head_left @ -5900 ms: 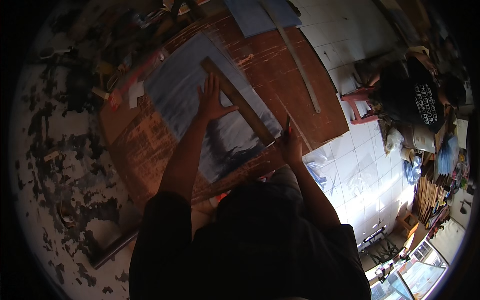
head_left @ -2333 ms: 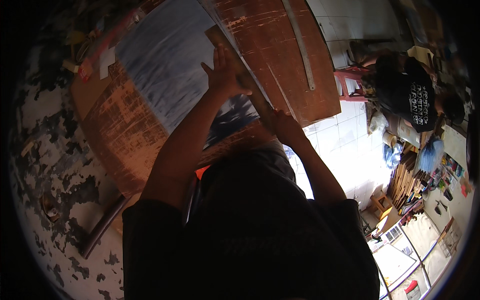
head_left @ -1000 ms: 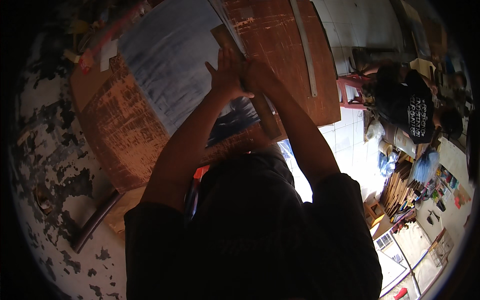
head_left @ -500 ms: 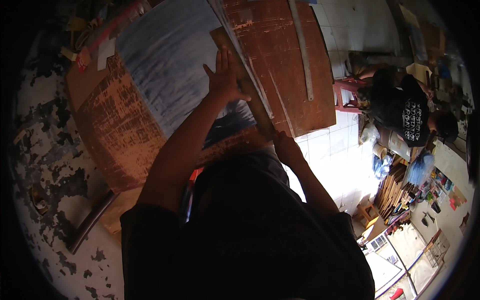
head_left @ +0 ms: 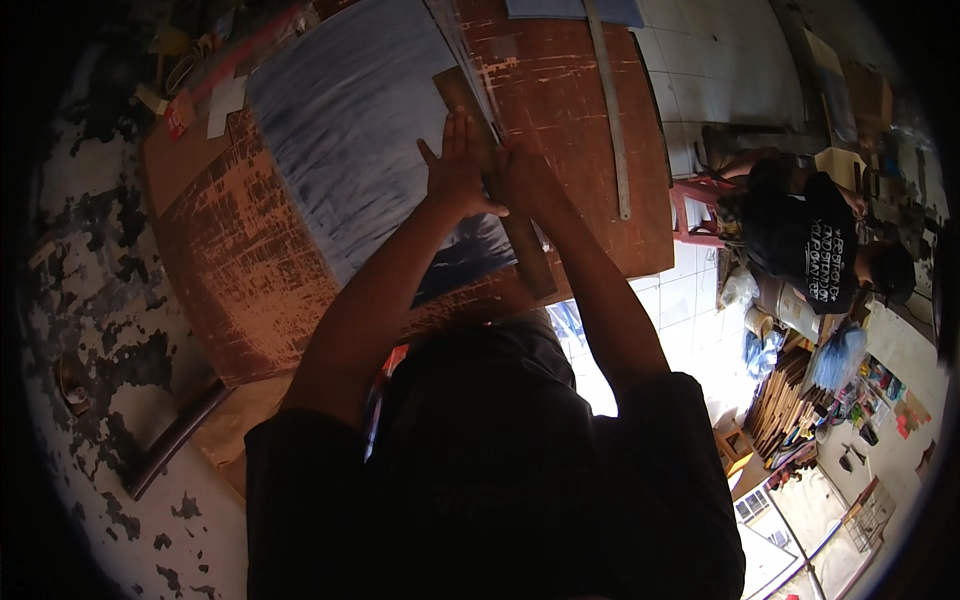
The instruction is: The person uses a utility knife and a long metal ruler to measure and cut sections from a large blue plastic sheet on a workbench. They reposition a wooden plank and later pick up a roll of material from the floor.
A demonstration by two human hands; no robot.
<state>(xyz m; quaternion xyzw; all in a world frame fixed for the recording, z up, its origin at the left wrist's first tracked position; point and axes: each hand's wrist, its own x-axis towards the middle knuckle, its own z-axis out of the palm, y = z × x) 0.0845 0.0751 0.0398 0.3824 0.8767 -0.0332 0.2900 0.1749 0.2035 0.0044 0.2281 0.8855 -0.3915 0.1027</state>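
A large printed sheet in grey and dark blue lies on the worn reddish-brown work board. Along the sheet's right side runs a flat, dull brown straightedge. My left hand presses on the sheet and straightedge, open, its fingers stretched out and the thumb apart. Just right of it, my right hand is closed at the straightedge's right edge. Whatever its fingers hold is hidden by the hand and the dim light.
A long metal strip lies on the board's right part, near a blue-grey sheet at the far edge. Small cards and tools sit at the far left. To the right, another person bends beside a red stool.
My right hand has moved from the straightedge's near end, away from my body, to beside my left hand. The left hand stays spread on the straightedge. The whole view has shifted slightly.
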